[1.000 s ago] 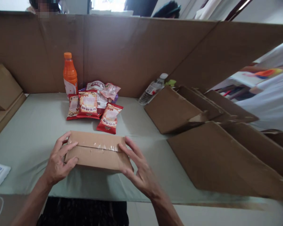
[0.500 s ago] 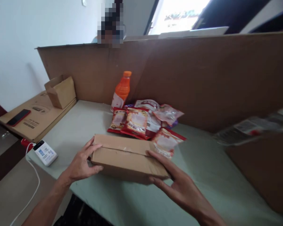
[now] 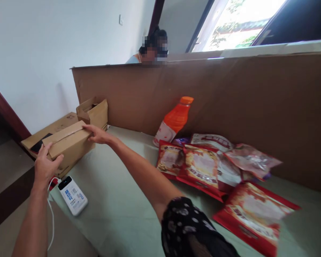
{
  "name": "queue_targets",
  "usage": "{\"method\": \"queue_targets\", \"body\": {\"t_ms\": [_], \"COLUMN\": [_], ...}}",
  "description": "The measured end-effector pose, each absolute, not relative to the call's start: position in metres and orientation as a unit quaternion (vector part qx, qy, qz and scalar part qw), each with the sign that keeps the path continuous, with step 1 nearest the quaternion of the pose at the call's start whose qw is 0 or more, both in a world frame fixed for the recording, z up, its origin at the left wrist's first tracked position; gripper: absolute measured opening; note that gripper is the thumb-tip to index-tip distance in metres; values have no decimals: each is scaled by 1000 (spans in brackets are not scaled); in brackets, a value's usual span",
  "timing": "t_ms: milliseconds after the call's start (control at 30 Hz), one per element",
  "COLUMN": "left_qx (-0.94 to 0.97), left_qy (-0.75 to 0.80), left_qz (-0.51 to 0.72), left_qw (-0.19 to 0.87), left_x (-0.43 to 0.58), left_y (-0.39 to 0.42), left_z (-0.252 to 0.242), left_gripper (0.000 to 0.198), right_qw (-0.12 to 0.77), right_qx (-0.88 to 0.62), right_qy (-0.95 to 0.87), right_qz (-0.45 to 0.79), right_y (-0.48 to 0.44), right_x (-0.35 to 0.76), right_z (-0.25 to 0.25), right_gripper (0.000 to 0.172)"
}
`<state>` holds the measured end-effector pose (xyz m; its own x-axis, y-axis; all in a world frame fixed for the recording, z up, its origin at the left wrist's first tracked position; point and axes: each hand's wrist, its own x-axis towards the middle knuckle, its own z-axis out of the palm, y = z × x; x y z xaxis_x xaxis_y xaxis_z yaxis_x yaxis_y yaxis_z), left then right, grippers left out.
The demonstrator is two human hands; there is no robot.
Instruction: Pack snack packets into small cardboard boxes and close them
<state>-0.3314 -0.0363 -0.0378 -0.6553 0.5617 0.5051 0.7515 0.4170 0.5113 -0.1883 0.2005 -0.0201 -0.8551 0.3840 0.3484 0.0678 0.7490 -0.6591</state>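
Observation:
A closed brown cardboard box [image 3: 72, 142] is held between my two hands at the left end of the table. My left hand [image 3: 46, 162] grips its near left end, thumb on the front side and fingers over the top. On its far right end, my right hand [image 3: 97, 135] has its fingers at the top edge and its thumb by the side. Beneath and behind the box lies a flattened carton [image 3: 66, 122]; whether the box rests on it I cannot tell. An upright open cardboard box [image 3: 97, 112] stands just behind. A dark phone [image 3: 41, 142] is partly hidden by the held box.
A white power bank [image 3: 73, 196] with a cable lies at the table's left edge. Several red snack packets [image 3: 200, 167] and a tilted orange bottle [image 3: 175, 119] are on the right. A tall cardboard partition [image 3: 139, 89] runs along the back, with a person [image 3: 147, 53] beyond it.
Both hands have carried the cardboard box from the middle of the table to the left, over the flattened carton. The view has turned left and come nearer the snack packets.

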Motion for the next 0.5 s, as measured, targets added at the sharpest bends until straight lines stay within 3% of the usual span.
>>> {"method": "queue_targets", "body": {"t_ms": [133,333,500], "left_qx": [-374,-340,-309], "left_qy": [-849,-872,-883], "left_qz": [-345,-318,-319], "left_qw": [140,151,152], "left_x": [-347,-335,-323], "left_y": [-9,29,37], "left_z": [-42,-34,-31], "left_gripper": [59,57,57], "right_qw": [258,284,256], "right_qx": [-209,-296,-287], "right_qy": [-884,-852,-855], "right_qz": [330,323,347], "right_y": [199,175,151], "right_x": [-230,-225,-191], "right_z": [-38,-70,-100], "right_gripper": [64,75,72]}}
